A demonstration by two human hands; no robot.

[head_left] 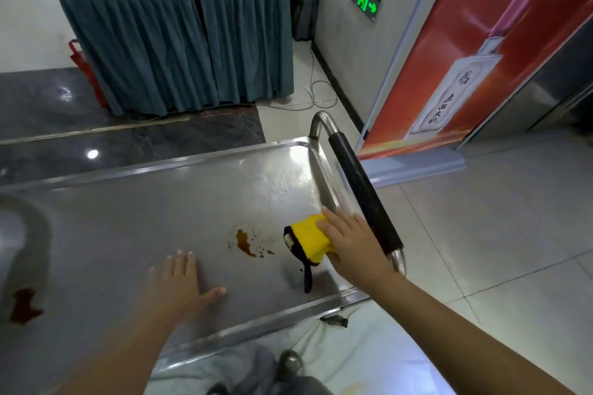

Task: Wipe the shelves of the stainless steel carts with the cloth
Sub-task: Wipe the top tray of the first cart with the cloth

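The stainless steel cart's top shelf [154, 212] fills the lower left of the head view. A brown spill [245, 244] lies near its right end, and a darker stain [24, 306] sits at the far left. A folded yellow cloth with a black edge and loop [309, 239] lies right of the spill. My right hand [351, 242] presses on the cloth's right side, fingers spread over it. My left hand [181, 287] rests flat on the shelf, fingers apart, holding nothing.
The cart's black-gripped push handle [362, 189] runs along the right end. A table with a teal skirt [179, 42] stands behind, a red bag [85, 67] at its left. A red banner stand [465, 58] and loose cables [316, 94] are on the right.
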